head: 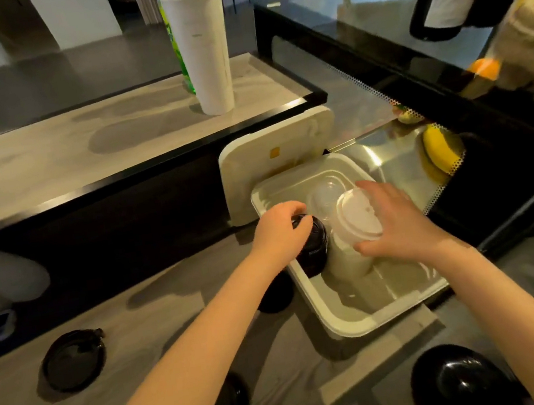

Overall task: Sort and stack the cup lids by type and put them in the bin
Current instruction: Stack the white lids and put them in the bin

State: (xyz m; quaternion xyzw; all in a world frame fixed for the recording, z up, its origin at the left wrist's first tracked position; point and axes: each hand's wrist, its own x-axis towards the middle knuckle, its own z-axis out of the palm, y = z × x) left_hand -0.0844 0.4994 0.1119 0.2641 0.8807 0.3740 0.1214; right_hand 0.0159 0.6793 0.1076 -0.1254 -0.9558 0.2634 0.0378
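Grips black lids [312, 247] from above with curled left hand [280, 228], at 9 o'clock inside the bin [363, 323]. Clasps white lids [357, 216] at bin centre with right hand [396, 221], thumb and fingers round the rim. Clear lid [323, 197] at bin's 12 o'clock; loose lid [74, 361] on table [170, 303] at 8 o'clock.

Stacked white paper cups [206, 48] stand at twelve o'clock, a green bottle [183, 72] just behind; a banana [437, 149] lies at three o'clock.
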